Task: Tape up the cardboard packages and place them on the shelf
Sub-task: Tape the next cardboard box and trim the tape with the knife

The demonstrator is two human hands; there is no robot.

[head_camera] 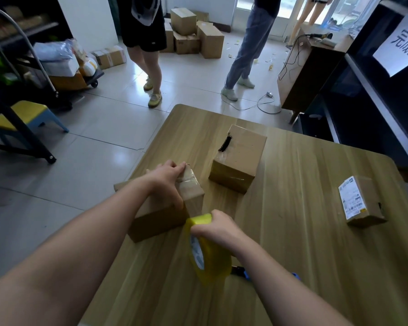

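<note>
Across the lower frame a wooden table (316, 243) is spread, and beside its right edge a dark shelf (372, 107) is seen (a white paper sign (400, 43) is fixed to its upper part). Near the table's left edge a long cardboard package (156, 218) is laid flat. A squarer package (239, 161) is set just beyond it, and a small labelled package (363, 201) is seen well apart by the right edge. A yellow tape roll (210, 257) is held upright just in front of the long package, with a clear strip (193, 203) stretched up to its near corner. That package's top is clasped by the left hand (167, 177), fingers bent over the far end. The roll is gripped from above by the right hand (213, 228), fingers curled round its rim.
</note>
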